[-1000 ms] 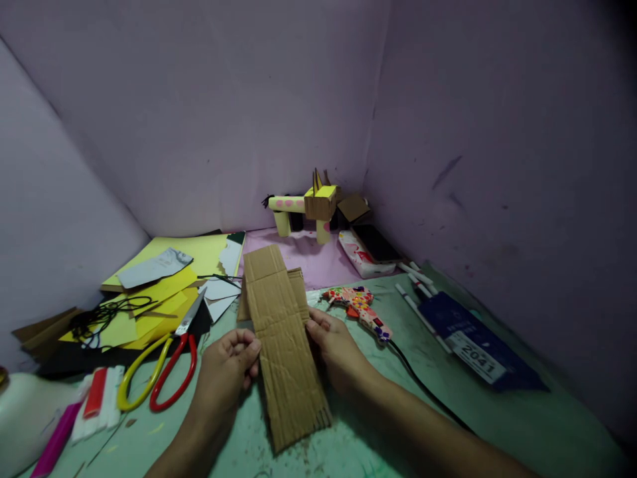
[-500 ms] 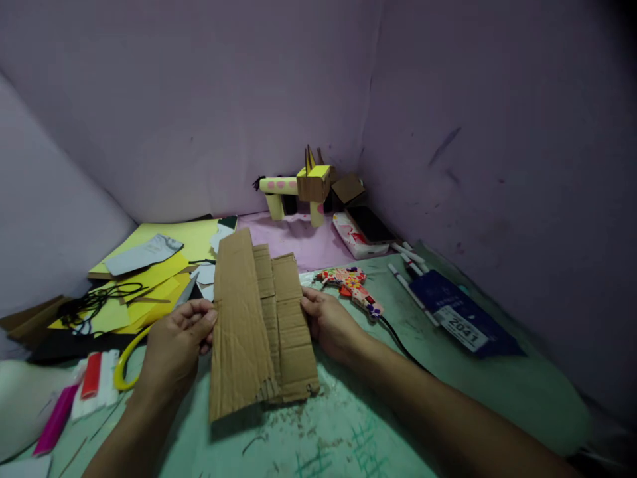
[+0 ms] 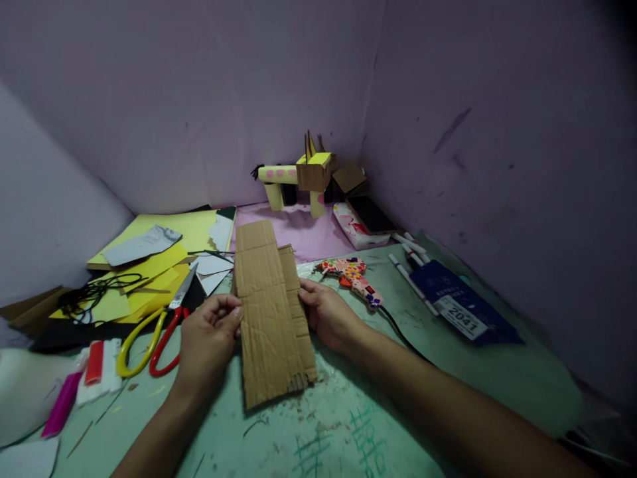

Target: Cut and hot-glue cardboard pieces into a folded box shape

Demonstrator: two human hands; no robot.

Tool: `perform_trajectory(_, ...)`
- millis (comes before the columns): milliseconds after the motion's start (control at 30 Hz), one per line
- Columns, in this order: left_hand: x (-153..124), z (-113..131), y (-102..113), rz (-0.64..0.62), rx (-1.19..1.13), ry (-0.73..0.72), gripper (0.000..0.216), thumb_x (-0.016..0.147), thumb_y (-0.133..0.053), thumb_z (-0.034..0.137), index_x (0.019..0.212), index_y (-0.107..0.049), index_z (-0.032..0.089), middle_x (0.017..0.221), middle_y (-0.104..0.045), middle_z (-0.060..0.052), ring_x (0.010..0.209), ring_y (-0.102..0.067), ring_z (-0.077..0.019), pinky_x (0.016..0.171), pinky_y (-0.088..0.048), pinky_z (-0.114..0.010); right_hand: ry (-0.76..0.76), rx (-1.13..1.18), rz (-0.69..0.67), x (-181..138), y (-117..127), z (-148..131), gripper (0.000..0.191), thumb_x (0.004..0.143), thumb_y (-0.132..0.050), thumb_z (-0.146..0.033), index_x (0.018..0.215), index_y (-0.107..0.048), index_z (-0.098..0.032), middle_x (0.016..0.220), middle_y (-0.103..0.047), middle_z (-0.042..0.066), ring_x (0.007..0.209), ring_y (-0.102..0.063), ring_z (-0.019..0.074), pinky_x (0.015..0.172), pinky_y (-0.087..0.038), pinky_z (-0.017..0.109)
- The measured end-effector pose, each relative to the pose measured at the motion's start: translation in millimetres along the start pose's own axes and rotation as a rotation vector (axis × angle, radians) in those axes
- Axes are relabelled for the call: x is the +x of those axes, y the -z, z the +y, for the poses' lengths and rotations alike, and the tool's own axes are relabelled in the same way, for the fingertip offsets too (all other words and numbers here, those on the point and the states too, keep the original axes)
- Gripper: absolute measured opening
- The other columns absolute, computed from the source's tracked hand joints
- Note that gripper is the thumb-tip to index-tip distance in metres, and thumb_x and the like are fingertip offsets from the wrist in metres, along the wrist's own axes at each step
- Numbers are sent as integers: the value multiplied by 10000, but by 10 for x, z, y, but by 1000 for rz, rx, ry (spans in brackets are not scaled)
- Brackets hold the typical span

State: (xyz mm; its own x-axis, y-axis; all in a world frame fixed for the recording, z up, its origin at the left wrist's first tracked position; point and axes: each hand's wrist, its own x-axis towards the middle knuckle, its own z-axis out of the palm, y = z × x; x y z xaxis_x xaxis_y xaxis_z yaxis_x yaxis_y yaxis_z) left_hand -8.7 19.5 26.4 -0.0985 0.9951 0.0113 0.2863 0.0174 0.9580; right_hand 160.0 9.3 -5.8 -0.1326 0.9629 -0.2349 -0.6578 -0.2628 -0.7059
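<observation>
A brown piece of corrugated cardboard (image 3: 263,312) is held up over the green tabletop, its front panel folded across a narrower panel (image 3: 301,325) behind it. My left hand (image 3: 212,332) pinches the left edge between thumb and fingers. On the other side, my right hand (image 3: 328,311) grips the right edge, with some fingertips hidden behind the cardboard. The lower edge of the front panel looks torn, showing its ridges. Close to my left hand lie scissors (image 3: 174,315) with one yellow and one red handle. Beyond my right hand rests a flower-patterned glue gun (image 3: 355,279) with a black cord.
A yellow paper animal (image 3: 286,175) stands at the back, beside a phone (image 3: 371,214) on a white packet. Yellow sheets (image 3: 164,292) and black string (image 3: 97,299) lie left. A blue pouch (image 3: 460,299) and white pens (image 3: 413,285) lie right. A magenta tube (image 3: 64,401) is front left.
My left hand has moved right, folding the front panel further over the narrower one, so less of that shows. The scissors' red handle has come into view.
</observation>
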Motion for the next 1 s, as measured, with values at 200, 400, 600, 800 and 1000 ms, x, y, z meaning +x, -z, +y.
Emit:
perform_trajectory(200,-31,-93,-104,-22,39,-16,209,580,-632,332,704,-577,172,565,-567,38,457,-474,-84,415,-378,-179,-28,-8,-16,-5,-13,16,251,706,-517,-125,887,-680,-185,721,-694,18,628,-589,159,569,-414,268)
perform_trajectory(400,-5,-167,-155,-23,120,-44,206,595,-601,351,695,-590,171,562,-577,29,456,-486,-99,413,-381,-195,-22,-3,-14,0,-29,16,183,695,-510,-146,811,-648,-177,714,-694,27,661,-615,168,582,-429,270)
perform_trajectory(600,-16,-171,-155,-9,225,-117,149,637,-582,326,676,-614,185,593,-627,8,542,-564,-139,493,-432,-220,-9,-25,-7,-21,-52,32,172,654,-606,-213,817,-645,-173,704,-700,19,641,-621,172,603,-436,283)
perform_trajectory(800,-30,-153,-156,4,294,-169,145,667,-577,339,680,-619,200,625,-656,-1,581,-595,-160,531,-458,-234,8,-66,39,-48,-50,40,234,615,-652,-179,849,-655,-174,668,-702,4,595,-624,167,611,-450,288)
perform_trajectory(1000,-64,-146,-151,26,312,-211,173,691,-561,365,711,-625,205,659,-673,-6,597,-607,-163,543,-470,-231,40,-84,36,-38,-43,54,238,615,-659,-199,851,-668,-171,700,-715,18,634,-638,178,632,-455,291)
